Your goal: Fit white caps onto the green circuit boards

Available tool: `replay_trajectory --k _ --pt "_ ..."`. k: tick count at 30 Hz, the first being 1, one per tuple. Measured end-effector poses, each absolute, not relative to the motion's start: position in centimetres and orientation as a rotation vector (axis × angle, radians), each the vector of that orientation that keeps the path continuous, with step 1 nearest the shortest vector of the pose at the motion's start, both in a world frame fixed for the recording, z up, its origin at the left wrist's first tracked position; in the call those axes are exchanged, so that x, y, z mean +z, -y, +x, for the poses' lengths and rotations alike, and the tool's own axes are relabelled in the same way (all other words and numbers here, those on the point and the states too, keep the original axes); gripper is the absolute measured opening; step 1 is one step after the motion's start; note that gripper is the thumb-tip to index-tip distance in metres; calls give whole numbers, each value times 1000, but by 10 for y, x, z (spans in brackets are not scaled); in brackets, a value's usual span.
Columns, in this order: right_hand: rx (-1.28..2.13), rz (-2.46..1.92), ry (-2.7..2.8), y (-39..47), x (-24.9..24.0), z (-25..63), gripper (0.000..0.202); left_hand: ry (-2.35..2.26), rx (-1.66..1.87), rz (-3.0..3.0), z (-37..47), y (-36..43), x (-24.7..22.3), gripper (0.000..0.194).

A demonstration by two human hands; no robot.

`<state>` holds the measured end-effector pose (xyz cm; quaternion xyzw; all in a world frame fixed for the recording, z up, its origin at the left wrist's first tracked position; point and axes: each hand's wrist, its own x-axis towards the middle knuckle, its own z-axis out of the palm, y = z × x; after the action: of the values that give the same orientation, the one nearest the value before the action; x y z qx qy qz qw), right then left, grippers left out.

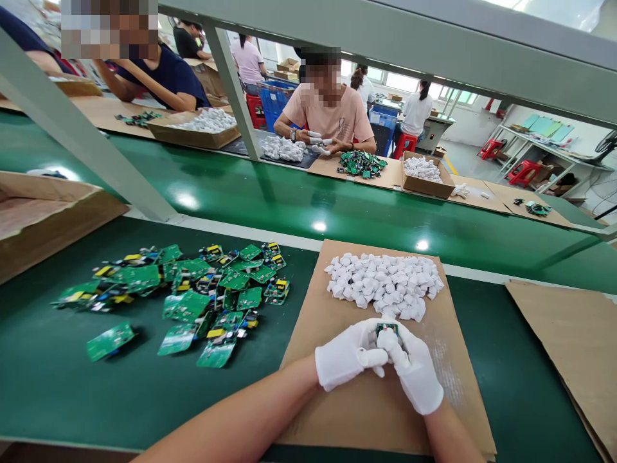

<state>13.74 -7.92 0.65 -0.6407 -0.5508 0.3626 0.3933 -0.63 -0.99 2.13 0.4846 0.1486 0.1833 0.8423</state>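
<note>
Looks like an electronics assembly workshop, given the piled green circuit boards with yellow components, long glossy green worktop, bright red plastic stools and several people seated along workbenches.

No text, label, brand, number or sign can be read; the pink shirt worn across the way bears a small dark print on its chest, too small to make out, and the green circuit boards show nothing legible
</note>
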Motion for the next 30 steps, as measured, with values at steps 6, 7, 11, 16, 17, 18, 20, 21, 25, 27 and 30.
replay_trajectory --k 6,7,11,16,17,18,20,21,25,27,30 --pt "963 -1590 1311 77 3 140 43 -374 388 1047 -3 13 12 39" --pt "962 -1616 1297 77 2 140 41 -366 378 1053 -4 13 12 40" --pt "1005 -1522 1303 78 0 141 43 -387 416 1045 -4 11 14 31" --pt "933 -1558 1344 77 -1 139 43 -436 406 1051 -1 8 13 32" --pt "933 -1550 1346 77 -1 139 43 -471 415 1050 0 8 12 29" --pt "938 -1530 1340 77 -1 138 45 -499 423 1045 1 9 12 27" --pt "943 -1497 1300 79 0 138 49 -515 430 1030 1 9 13 26" --pt "947 -1492 1272 79 1 138 51 -511 437 1021 0 9 15 27" --pt "962 -1486 1161 82 4 137 53 -523 542 1025 -8 -3 30 31" --pt "961 -1471 1153 83 3 135 53 -544 603 1153 -12 -24 38 35" --pt "964 -1478 1247 83 -2 133 52 -798 643 1613 -14 -76 44 37"
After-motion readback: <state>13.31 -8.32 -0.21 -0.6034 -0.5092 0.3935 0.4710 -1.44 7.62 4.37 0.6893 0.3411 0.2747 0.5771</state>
